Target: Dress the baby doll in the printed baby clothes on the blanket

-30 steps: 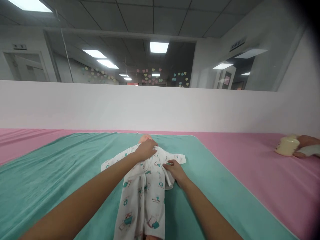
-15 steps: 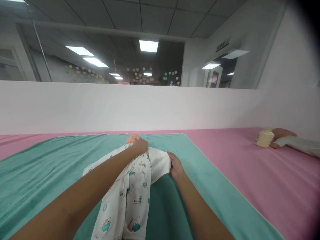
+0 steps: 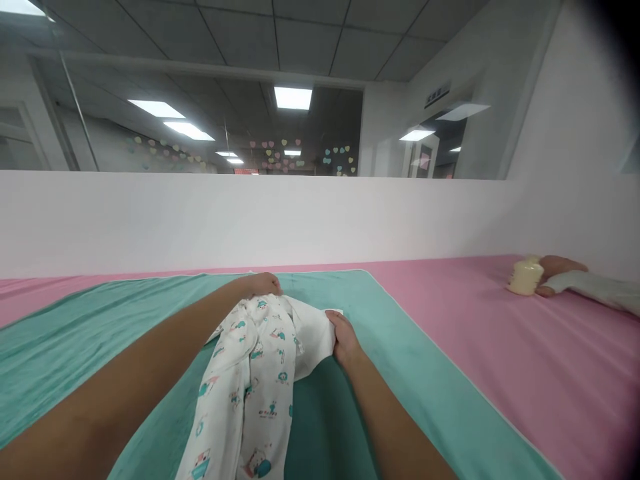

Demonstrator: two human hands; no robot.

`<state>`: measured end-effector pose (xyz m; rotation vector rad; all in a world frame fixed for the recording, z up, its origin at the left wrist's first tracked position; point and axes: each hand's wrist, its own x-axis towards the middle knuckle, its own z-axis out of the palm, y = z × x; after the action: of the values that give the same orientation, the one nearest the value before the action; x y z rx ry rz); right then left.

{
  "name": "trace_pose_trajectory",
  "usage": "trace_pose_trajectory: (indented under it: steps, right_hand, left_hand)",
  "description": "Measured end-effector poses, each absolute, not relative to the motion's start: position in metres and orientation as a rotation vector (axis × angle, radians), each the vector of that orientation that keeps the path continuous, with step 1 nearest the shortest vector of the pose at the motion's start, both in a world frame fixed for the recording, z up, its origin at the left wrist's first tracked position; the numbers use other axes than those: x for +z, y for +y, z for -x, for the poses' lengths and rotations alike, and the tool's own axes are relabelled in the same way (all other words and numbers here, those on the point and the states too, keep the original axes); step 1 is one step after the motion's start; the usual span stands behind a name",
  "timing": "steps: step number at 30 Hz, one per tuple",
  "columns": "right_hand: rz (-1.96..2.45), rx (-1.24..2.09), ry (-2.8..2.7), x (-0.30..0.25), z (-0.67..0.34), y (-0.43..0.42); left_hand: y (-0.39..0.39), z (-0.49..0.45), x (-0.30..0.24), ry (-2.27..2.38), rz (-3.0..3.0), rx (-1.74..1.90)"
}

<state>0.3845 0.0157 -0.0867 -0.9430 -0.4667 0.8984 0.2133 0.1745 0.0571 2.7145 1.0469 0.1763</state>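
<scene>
A baby doll in a white printed romper lies on a teal blanket ahead of me. My left hand is closed at the top of the romper, where the doll's head lies hidden under it. My right hand pinches the right edge of the romper's opened white flap, fingers closed on the cloth. The romper's legs trail toward me at the bottom of the view.
The teal blanket lies on a pink sheet. At the far right another person's hand in a white sleeve holds a pale bottle. A white partition wall runs behind, with glass above it.
The romper's right side has been pulled open and its body bunched and lifted. My left hand slid up over the doll's head, which no longer shows. The view swung left.
</scene>
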Motion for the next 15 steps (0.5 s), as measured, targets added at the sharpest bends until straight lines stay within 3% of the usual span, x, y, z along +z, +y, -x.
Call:
trace_pose_trajectory:
  steps: [9,15]
  right_hand:
    - [0.895,1.181,-0.656,-0.061,-0.372,-0.003]
    - [0.759,1.281,-0.802,-0.053,-0.366,-0.014]
  left_hand:
    - [0.143,-0.215,0.035,1.008,-2.94,0.387]
    - [0.074,-0.191,0.019,0.812,-3.027,0.196]
